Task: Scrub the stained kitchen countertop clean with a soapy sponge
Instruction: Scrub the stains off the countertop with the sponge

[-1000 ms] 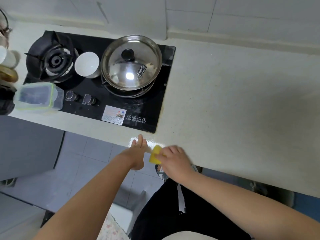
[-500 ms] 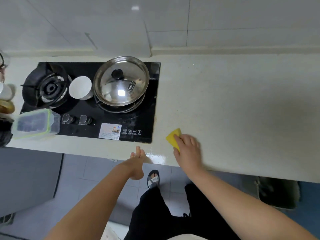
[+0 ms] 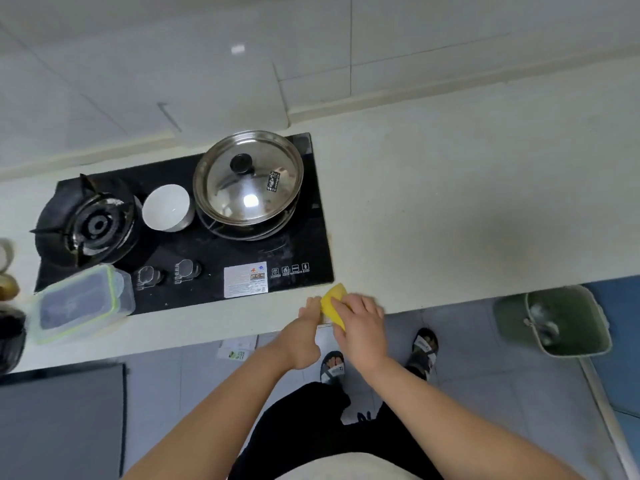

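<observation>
Our right hand [image 3: 360,327] has its fingers curled on the yellow sponge [image 3: 334,303] at the front edge of the table [image 3: 450,209], beside the stove [image 3: 242,251]. Our left hand [image 3: 304,337] rests next to it, fingers straight. The white bowl [image 3: 168,207] looks empty. The pot [image 3: 247,188] is covered.

Nothing legible: white sticker [image 3: 245,279] and row of white symbols [image 3: 290,270] on the black hob [image 3: 214,247], and black label [image 3: 273,180] on the pot lid [image 3: 235,188], all too blurred to read.
</observation>
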